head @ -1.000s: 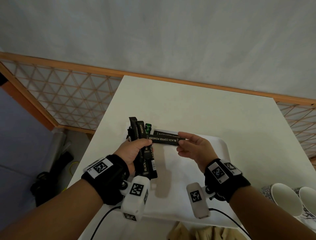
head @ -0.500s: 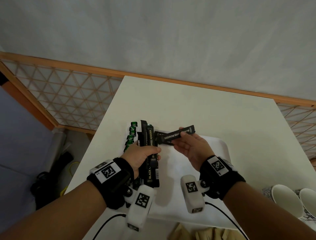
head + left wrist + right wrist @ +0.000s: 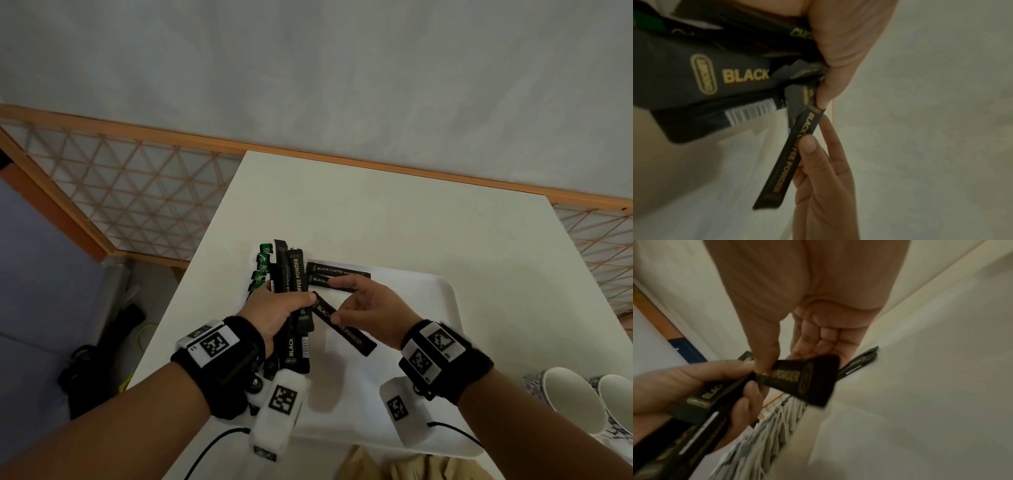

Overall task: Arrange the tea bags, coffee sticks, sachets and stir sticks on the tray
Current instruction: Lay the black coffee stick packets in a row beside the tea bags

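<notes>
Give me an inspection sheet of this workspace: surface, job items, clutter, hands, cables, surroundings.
Surface: white table carrying a white rectangular tray.
Job's things: two black coffee powder sticks lie side by side on the tray; a row of green tea bags sits at its left edge.
Clutter: white paper cups at right; beige cloth at near edge.
Grippers: left hand grips a bundle of black sticks; right hand pinches one angled black stick.
Cables: black wrist leads.
Surroundings: wooden lattice railing, grey wall.

Coffee sticks on tray
</notes>
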